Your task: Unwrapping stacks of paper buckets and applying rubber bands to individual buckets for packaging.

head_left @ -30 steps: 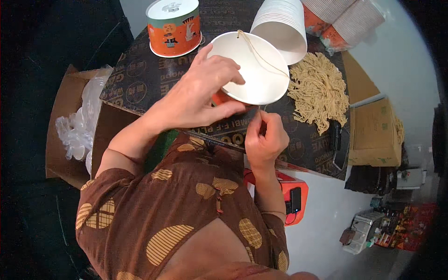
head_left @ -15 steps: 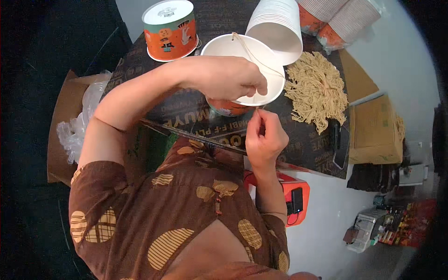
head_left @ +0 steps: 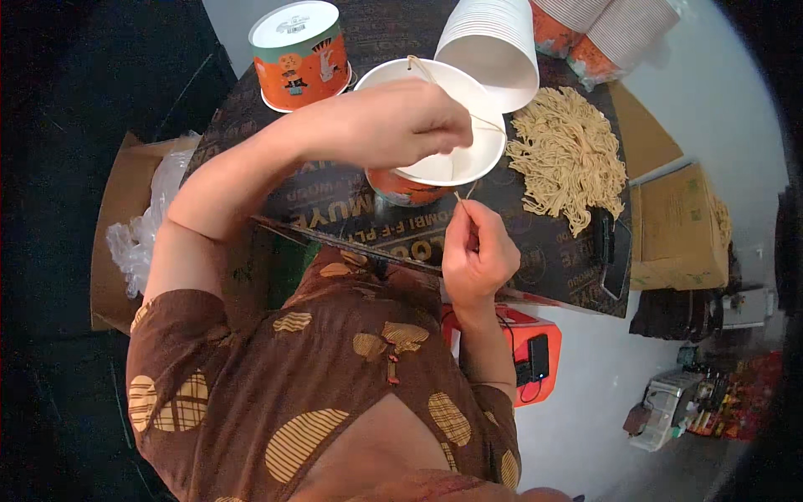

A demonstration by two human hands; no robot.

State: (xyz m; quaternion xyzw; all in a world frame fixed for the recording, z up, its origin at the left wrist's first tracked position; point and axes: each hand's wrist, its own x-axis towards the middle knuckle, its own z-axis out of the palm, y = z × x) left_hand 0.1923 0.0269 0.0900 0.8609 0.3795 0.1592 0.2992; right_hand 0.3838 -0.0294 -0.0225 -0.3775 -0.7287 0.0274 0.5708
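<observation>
A paper bucket, white inside and orange outside, stands on the dark table in front of me. A beige cord passes through the far part of its rim and runs across to the right side. Over the bucket's mouth is my left hand, fingers pinched together; what they hold, if anything, is hidden. Just outside the near rim, my right hand pinches a thin end of cord that leads up to the rim. To the right lies a heap of cut beige cords.
An upturned orange bucket stands back left. A stack of white buckets lies behind, and more wrapped stacks are back right. Cardboard boxes flank the table, one with clear plastic at left, one at right.
My left hand has risen slightly away from the near rim inside the bucket. The right hand stays pinched on the cord, with a little more cord showing above it. The view has shifted slightly.
</observation>
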